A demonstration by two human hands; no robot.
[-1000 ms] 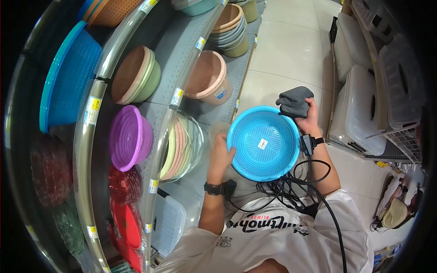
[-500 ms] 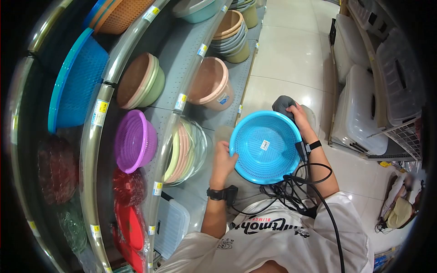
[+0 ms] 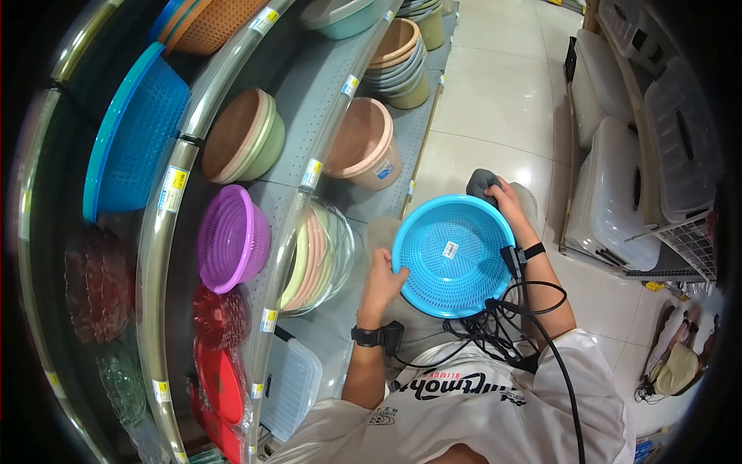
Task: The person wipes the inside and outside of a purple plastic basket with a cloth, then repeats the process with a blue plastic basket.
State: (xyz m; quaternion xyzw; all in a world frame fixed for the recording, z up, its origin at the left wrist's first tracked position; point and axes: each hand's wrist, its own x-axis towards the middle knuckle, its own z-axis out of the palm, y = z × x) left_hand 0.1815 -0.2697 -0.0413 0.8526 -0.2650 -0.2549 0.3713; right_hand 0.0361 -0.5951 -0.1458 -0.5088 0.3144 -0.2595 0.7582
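Blue basket [image 3: 456,271] held in front of the body, over the lap, mouth turned up; white tag [image 3: 449,250] on its inner floor. Left hand [image 3: 380,284] grasps the basket's left rim, thumb at the lip, other fingers partly hidden. Right hand [image 3: 505,201] closed on a bunched dark-grey cloth [image 3: 482,184], just past the basket's far right rim; whether it also bears on the basket, I can't tell. Black cables [image 3: 502,332] tangle between basket and white shirt [image 3: 464,402].

Left side, shelving: purple basket [image 3: 234,238] tilted, near the front edge of the upper shelf [image 3: 297,127]. Pink bucket [image 3: 362,143] near the lower shelf's front edge; stacked buckets [image 3: 402,73] farther along that edge. Right side: pale lidded box [image 3: 614,189].
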